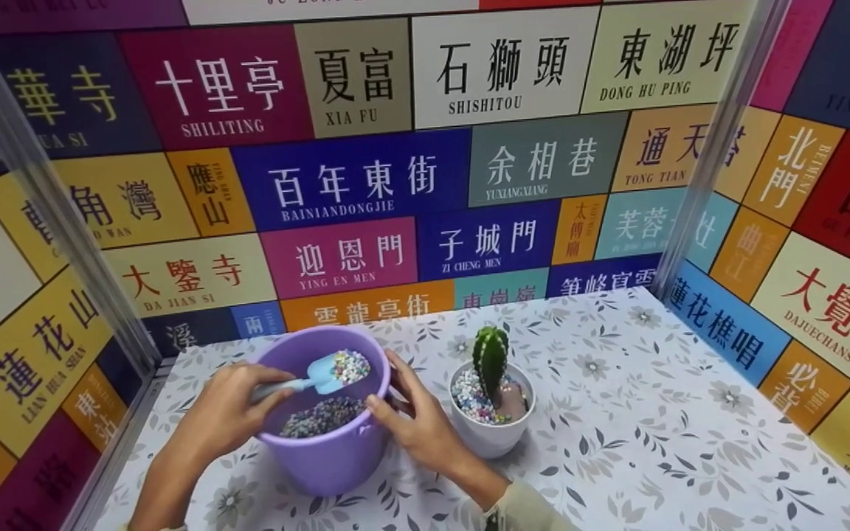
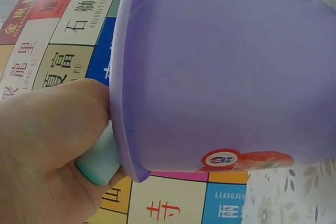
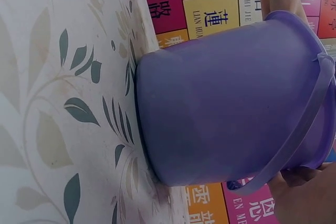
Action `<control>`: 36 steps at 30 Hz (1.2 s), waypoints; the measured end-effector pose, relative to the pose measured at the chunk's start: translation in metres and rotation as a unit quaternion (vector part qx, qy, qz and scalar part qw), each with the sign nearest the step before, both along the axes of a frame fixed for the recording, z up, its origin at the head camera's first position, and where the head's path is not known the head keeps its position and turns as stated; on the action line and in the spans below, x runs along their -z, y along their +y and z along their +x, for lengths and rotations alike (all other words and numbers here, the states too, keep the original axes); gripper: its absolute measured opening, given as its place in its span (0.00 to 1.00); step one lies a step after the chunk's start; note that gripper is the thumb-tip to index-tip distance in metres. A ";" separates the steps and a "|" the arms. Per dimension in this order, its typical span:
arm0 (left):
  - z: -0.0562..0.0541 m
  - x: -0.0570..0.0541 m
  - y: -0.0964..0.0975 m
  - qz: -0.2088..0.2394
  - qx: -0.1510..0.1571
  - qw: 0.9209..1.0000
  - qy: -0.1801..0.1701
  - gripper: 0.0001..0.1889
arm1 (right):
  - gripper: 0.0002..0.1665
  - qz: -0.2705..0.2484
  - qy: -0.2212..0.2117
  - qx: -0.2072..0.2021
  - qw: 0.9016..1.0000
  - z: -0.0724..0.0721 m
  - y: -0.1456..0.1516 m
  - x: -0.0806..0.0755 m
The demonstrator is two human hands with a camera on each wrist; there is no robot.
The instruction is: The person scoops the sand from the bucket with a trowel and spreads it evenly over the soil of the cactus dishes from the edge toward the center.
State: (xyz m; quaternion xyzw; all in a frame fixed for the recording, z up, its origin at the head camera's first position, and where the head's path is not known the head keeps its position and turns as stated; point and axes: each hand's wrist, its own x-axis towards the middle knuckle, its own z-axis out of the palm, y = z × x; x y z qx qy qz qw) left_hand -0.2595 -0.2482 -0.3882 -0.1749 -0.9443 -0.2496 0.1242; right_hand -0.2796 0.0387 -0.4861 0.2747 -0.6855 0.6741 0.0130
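Observation:
My left hand grips the handle of a small light-blue shovel over the mouth of a purple bucket. Colourful pebbles fill the shovel's scoop, and darker-looking mixed pebbles lie inside the bucket. In the left wrist view the shovel's handle end shows in the palm, beside the bucket's rim. My right hand holds the bucket's rim on its right side, thumb at the near edge. The bucket's handle hangs down along its side in the right wrist view.
Right of the bucket stands a white pot with a green cactus, colourful pebbles and a brownish patch around its base. A floral cloth covers the table. Panels of coloured signs rise at the back and both sides.

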 end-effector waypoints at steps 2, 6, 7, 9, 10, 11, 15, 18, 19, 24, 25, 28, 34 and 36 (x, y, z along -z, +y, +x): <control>0.002 0.000 0.000 -0.005 -0.002 1.000 0.002 0.09 | 0.48 0.002 0.003 -0.004 1.000 0.000 0.000 0.000; 0.007 -0.002 0.000 -0.011 -0.007 1.000 0.000 0.09 | 0.47 0.005 0.007 -0.010 1.000 0.000 0.002 0.001; 0.008 -0.002 0.000 -0.012 -0.009 1.000 0.000 0.09 | 0.47 0.006 0.008 -0.012 1.000 0.000 0.004 0.002; 0.009 -0.004 0.000 -0.010 -0.009 1.000 0.000 0.10 | 0.46 0.008 0.009 -0.018 1.000 0.000 0.007 0.002; 0.010 -0.004 0.001 -0.010 -0.009 1.000 0.002 0.09 | 0.46 0.009 0.010 -0.022 1.000 0.000 0.009 0.002; 0.011 -0.004 0.001 -0.009 -0.008 1.000 0.005 0.09 | 0.46 0.010 0.010 -0.026 1.000 0.000 0.012 0.002; 0.014 -0.007 0.002 -0.008 -0.005 1.000 0.022 0.10 | 0.45 0.026 0.019 -0.039 0.999 0.002 0.020 0.003; 0.015 -0.009 0.003 -0.005 -0.003 1.000 0.030 0.10 | 0.44 0.056 0.041 -0.031 0.997 0.005 0.027 0.005; 0.016 -0.011 0.004 -0.003 -0.003 1.000 0.030 0.10 | 0.44 0.068 0.052 -0.026 0.996 0.007 0.030 0.006; 0.017 -0.015 0.009 0.004 -0.003 0.999 0.033 0.10 | 0.41 0.118 0.099 -0.001 0.988 0.016 0.044 0.012; 0.018 -0.015 0.010 0.005 -0.003 0.999 0.034 0.10 | 0.40 0.126 0.105 0.003 0.986 0.019 0.047 0.012; 0.019 -0.016 0.014 0.007 -0.001 0.999 0.036 0.09 | 0.37 0.138 0.122 0.007 0.983 0.026 0.058 0.013; 0.019 -0.016 0.023 0.014 0.013 0.999 0.040 0.08 | 0.31 0.115 0.149 0.007 0.982 0.037 0.083 0.013; 0.019 -0.016 0.026 0.015 0.016 0.999 0.040 0.08 | 0.29 0.096 0.150 0.009 0.984 0.040 0.092 0.012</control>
